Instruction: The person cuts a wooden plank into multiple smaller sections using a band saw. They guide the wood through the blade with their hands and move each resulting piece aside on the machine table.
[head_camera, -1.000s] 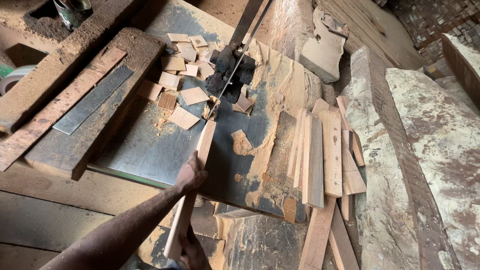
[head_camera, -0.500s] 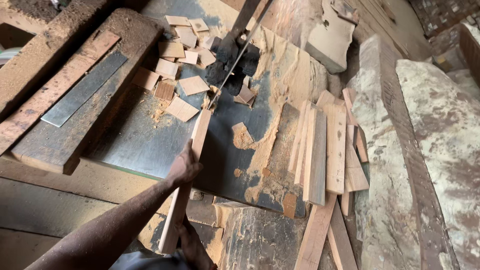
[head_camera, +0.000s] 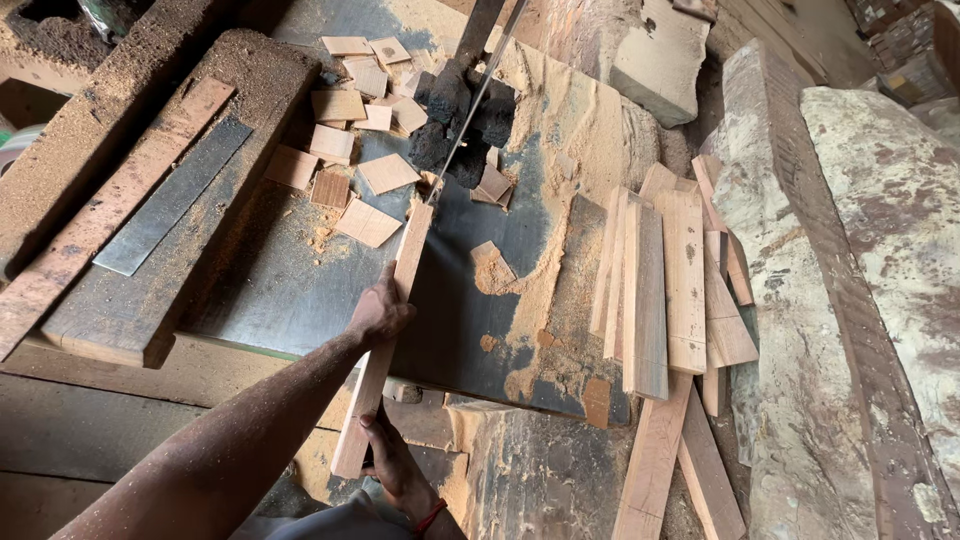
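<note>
Sawdusty saw table: both hands still grip the wooden strip, now nearer the blade.

A single head-worn view looks steeply down from just above the saw table, facing forward along the bench. It sits close, with the person's arms entering from the frame's lower edge

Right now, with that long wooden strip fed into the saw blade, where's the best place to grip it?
Grip the wooden strip on its near half, coming from the near edge of the table, as the left hand and right hand do. It is long and narrow, and its far tip meets the blade, so fingers are likely safest well back, wrapped over its sides.
</note>
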